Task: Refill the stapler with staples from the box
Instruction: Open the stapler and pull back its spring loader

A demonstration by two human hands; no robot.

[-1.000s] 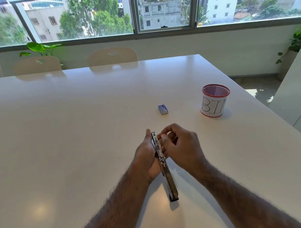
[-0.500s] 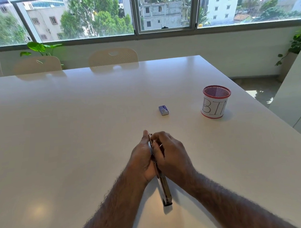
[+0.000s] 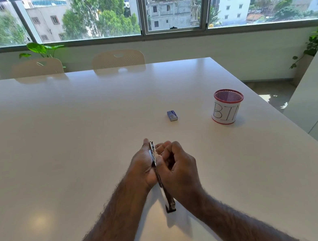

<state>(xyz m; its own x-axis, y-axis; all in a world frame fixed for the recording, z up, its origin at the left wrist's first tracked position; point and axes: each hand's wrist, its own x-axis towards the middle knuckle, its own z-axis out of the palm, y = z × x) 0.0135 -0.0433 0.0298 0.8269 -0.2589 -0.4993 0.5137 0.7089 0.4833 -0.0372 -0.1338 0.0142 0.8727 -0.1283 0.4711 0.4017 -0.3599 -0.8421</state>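
A slim metal stapler [image 3: 167, 197] stands on edge over the white table [image 3: 80, 135], its black rear end pointing toward me. My left hand [image 3: 142, 166] holds its front part from the left side. My right hand [image 3: 178, 166] curls against its right side, fingers bent over the stapler; what the fingertips pinch is hidden. A small blue staple box [image 3: 172, 115] lies closed on the table, well beyond both hands and apart from them.
A red mesh cup [image 3: 227, 107] wrapped in paper marked BIN stands at the right, near the table's right edge. Chairs [image 3: 118, 60] line the far side under the window. Plants stand at the far left and far right.
My right hand pressed over the stapler half a second ago and has now opened slightly toward the right. The stapler's rear end has shifted a little.
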